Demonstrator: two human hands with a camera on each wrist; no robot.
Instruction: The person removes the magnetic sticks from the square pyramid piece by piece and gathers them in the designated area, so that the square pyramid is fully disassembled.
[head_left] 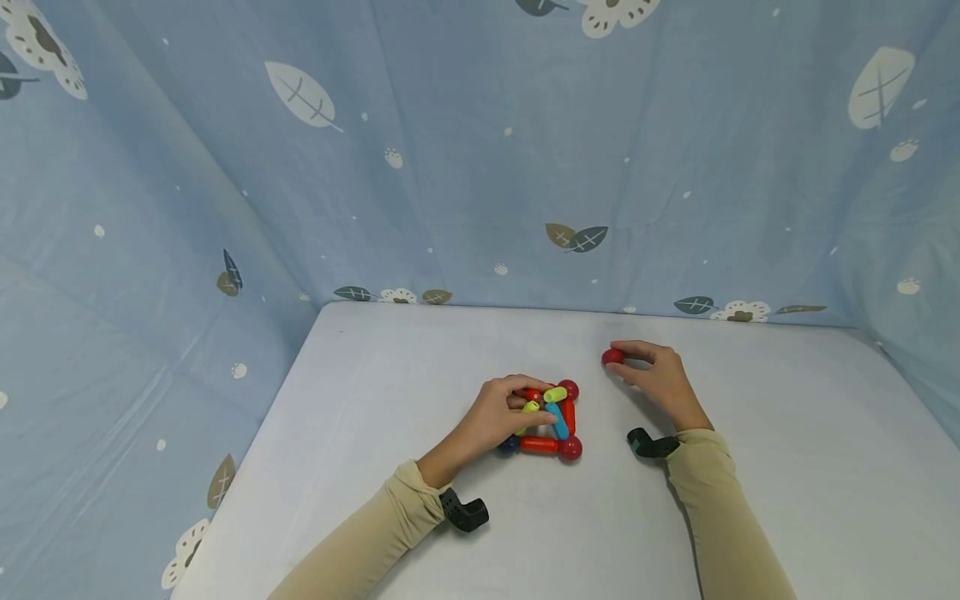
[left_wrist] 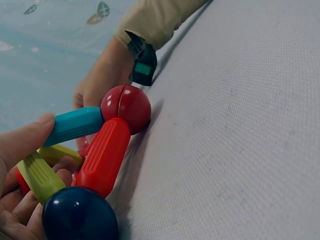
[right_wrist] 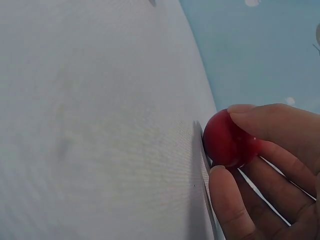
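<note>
A small frame of magnetic building pieces stands on the table, with a red rod point(head_left: 539, 444), a red ball point(head_left: 570, 448) and a dark blue ball point(left_wrist: 80, 215) along its near side. A light blue rod point(left_wrist: 76, 126) and yellow-green rods point(left_wrist: 42, 176) slope up from its corners. My left hand point(head_left: 498, 411) holds these sloping rods from the left, the thumb on the light blue rod's upper end. Right of the frame and farther back, my right hand point(head_left: 660, 379) pinches a loose red ball point(right_wrist: 227, 139) between thumb and fingers, close over the table.
The white table point(head_left: 390, 358) reaches back to a blue curtain point(head_left: 465, 167) with leaf prints, which also hangs along the left side. A black wrist-camera mount point(head_left: 465, 511) sticks out by the left sleeve, another mount point(head_left: 651, 444) by the right.
</note>
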